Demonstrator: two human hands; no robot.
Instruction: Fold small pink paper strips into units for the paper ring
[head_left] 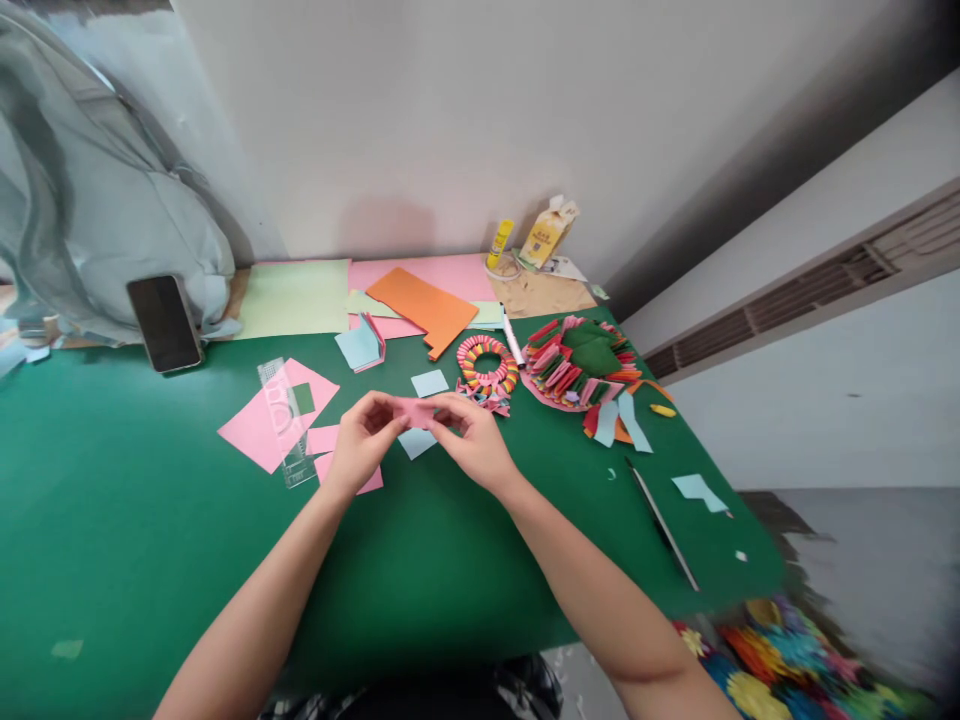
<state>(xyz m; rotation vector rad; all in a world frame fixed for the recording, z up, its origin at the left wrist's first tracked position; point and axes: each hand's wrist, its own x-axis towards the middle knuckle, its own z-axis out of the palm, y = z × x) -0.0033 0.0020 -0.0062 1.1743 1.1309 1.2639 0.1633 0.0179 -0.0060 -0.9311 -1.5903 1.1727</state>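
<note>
Centrally, above the green surface [150,520], both hands hold one small pink paper [417,411] between them. The left hand [365,440] pinches its left end with fingertips closed on it, and the right hand [474,440] pinches the right end the same way; neither hand is open, and both are lifted clear of the surface, which keeps the piece free to be turned or creased from either side. Directly below the paper lies a blue scrap [416,442], with a second blue square [430,382] just beyond, both within short reach. To the left, a clear ruler [286,420] lies across a pink sheet [262,425], near further pink offcuts [324,440], as a measuring and cutting station would be laid out. Beyond the hands, a ring [487,362] of coloured folded units sits beside a fan-shaped pile [577,362] of similar units, grouped as finished parts away from the working zone. Stock sheets, including an orange sheet [424,305], are stacked at the far edge against the wall, alongside a glue stick [499,243]. A phone [164,322] rests at the far left against a grey bag [90,220]. A thin dark tool [664,525] lies at the right edge; its type cannot be told.
</note>
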